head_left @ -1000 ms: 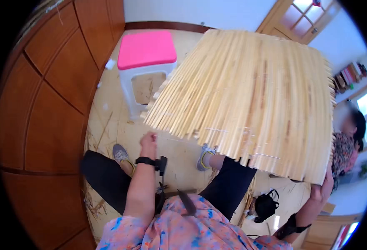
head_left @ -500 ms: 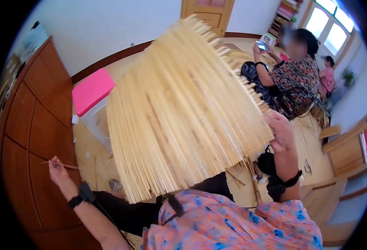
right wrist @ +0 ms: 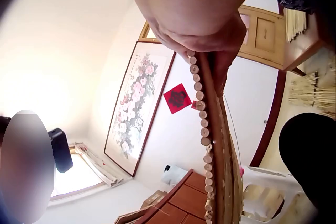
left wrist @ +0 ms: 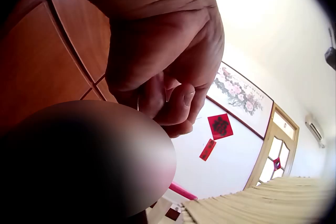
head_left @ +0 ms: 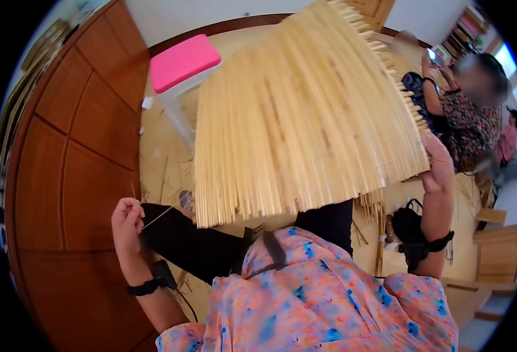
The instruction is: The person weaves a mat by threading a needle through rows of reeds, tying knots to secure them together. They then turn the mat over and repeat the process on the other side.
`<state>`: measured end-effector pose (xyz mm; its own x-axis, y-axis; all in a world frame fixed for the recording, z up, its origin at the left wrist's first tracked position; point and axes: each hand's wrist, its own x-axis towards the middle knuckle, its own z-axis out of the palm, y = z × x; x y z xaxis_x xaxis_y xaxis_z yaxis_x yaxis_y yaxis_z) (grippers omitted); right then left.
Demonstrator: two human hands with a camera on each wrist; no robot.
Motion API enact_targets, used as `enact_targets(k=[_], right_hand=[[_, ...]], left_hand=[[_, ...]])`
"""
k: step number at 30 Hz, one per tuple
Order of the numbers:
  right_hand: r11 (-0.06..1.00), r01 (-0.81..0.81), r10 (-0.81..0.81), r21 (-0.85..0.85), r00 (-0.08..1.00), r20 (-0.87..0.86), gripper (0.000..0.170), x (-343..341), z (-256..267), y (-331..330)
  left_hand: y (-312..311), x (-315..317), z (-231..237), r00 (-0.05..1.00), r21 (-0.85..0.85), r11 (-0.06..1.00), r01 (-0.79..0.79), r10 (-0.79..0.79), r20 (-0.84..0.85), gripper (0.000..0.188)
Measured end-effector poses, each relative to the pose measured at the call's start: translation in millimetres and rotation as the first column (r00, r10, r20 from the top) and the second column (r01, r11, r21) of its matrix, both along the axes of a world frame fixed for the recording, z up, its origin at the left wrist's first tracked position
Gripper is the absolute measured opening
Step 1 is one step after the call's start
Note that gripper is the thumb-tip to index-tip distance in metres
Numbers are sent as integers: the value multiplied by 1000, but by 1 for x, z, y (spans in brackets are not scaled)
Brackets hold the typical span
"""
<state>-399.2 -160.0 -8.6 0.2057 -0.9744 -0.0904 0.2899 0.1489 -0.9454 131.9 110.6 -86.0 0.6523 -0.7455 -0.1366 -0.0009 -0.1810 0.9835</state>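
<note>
A mat of pale reed stalks [head_left: 305, 117], bound side by side with thin thread, is held up before my body. My right hand [head_left: 439, 161] grips its right edge near the lower corner. In the right wrist view the round cut ends of the stalks [right wrist: 204, 123] run in a row below that hand [right wrist: 205, 29]. Out to the left, beside the cabinet, my left hand [head_left: 127, 226] pinches a thin, needle-like stick [head_left: 132, 189]. A fine pale thread [head_left: 158, 216] runs from its fingers toward the mat. Curled fingers hide most of the stick in the left wrist view.
A brown wooden cabinet [head_left: 88, 158] stands close on the left. A white stool with a pink seat [head_left: 186, 61] is behind the mat. Another person [head_left: 472, 120] sits at the right holding a phone [head_left: 434, 56]. A black bag [head_left: 408, 226] and loose stalks [head_left: 380, 232] lie on the floor.
My left hand has moved from below the mat's near edge out left to the cabinet, with the thread stretched behind it. The mat has tilted and turned, its right edge still in my right hand.
</note>
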Motion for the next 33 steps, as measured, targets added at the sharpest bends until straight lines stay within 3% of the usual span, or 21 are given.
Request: enact_targets(k=[7, 13, 14, 17, 24, 27, 30, 33], right_hand=[[998, 49, -48, -43, 998, 39, 28, -56, -28, -48], [998, 38, -42, 50, 996, 78, 26, -47, -20, -38], [997, 38, -43, 73, 996, 80, 27, -52, -21, -38], [990, 70, -81, 119, 993, 90, 29, -55, -15, -31], [995, 82, -85, 65, 996, 37, 33, -61, -6, -14], [996, 54, -56, 73, 998, 28, 34, -76, -8, -23], [993, 53, -53, 110, 999, -1, 36, -80, -8, -22], [989, 53, -53, 139, 999, 0, 40, -87, -12, -20]], left_hand=[[52, -22, 5, 995, -2, 998, -63, 62, -75, 8], [50, 16, 2, 986, -111, 984, -136, 146, 86, 5], [47, 23, -1, 971, -111, 984, -142, 160, 177, 4], [33, 45, -8, 900, -155, 984, -91, 148, 409, 2], [-15, 89, 15, 739, -293, 952, -87, 259, 622, 4], [-47, 101, 37, 608, -297, 955, 0, 236, 758, 4], [-71, 108, 46, 533, -181, 982, 47, 129, 836, 5], [-88, 116, 35, 317, -146, 984, 101, 108, 942, 7]])
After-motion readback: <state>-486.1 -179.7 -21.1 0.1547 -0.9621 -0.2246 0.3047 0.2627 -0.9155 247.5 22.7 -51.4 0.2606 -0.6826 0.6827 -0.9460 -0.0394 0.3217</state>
